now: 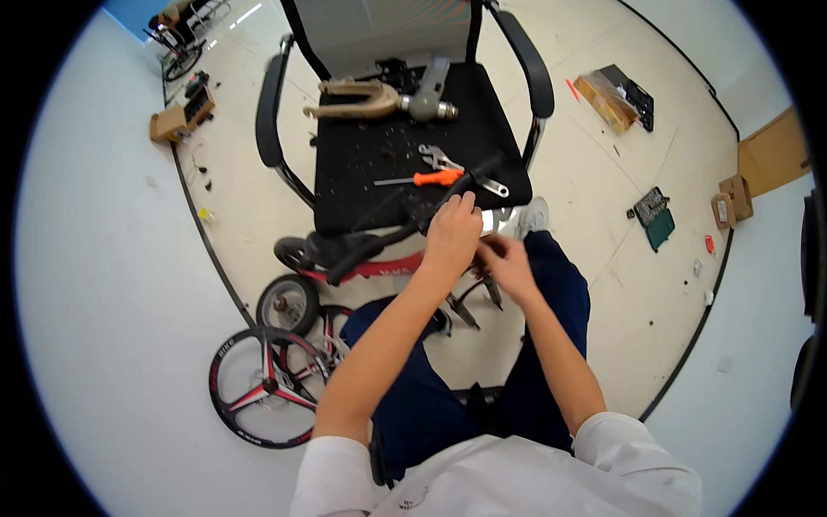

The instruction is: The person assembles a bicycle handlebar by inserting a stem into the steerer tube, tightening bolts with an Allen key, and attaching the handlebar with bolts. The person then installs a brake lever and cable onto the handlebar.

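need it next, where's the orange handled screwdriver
In the head view, the screwdriver lies on the black chair seat, right of middle, just beyond the left hand and beside the wrench.

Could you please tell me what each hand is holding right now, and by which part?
The left hand grips the black bicycle handlebar near its middle. The right hand is closed just below it; what it holds cannot be told.
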{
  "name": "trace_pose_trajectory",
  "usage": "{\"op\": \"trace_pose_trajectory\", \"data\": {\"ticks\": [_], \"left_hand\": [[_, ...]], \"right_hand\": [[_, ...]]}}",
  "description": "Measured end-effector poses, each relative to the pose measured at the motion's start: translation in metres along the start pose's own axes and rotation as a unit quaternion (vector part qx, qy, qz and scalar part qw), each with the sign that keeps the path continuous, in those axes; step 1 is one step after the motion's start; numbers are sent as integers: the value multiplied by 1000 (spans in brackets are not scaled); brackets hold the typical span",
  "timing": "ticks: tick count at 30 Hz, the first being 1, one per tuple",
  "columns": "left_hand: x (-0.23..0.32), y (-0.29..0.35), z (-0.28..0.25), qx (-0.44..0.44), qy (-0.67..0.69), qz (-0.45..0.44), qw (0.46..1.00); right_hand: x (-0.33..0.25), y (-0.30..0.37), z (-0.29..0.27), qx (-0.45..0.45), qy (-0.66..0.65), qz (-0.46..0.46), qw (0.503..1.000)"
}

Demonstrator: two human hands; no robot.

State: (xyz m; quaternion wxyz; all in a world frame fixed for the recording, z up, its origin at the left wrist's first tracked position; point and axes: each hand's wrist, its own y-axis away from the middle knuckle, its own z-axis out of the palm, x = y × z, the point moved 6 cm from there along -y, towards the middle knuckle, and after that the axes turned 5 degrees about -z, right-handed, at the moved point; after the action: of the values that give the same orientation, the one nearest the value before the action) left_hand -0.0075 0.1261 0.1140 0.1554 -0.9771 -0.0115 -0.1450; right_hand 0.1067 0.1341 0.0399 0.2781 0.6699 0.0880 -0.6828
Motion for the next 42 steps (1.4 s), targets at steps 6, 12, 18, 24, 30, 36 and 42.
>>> {"op": "trace_pose_trajectory", "data": {"ticks": [6,12,18,24,30,36,42], "left_hand": [[-2,78,0,-16,-12,73,997],[-38,114,-34,4,22,84,996],[-69,102,-64,-70,4,158,985],[-103,61,-120,-62,1,132,989],[-129,-22,-124,-44,191,-59,979],[-87,-31,-74,65,269,-160,948],[7,11,17,-56,18,6,998]], "right_hand": [[-13,10,-42,27,79,-20,996],[-68,0,31,-79,219,-160,959],[-90,-7,82,-134,423,-417,794],[-115,-27,100,-105,378,-411,823],[-95,-55,86,-147,302,-234,913],[-69,-38,30,-70,201,-109,971],[-62,-29,-52,29,171,-88,981]]}}
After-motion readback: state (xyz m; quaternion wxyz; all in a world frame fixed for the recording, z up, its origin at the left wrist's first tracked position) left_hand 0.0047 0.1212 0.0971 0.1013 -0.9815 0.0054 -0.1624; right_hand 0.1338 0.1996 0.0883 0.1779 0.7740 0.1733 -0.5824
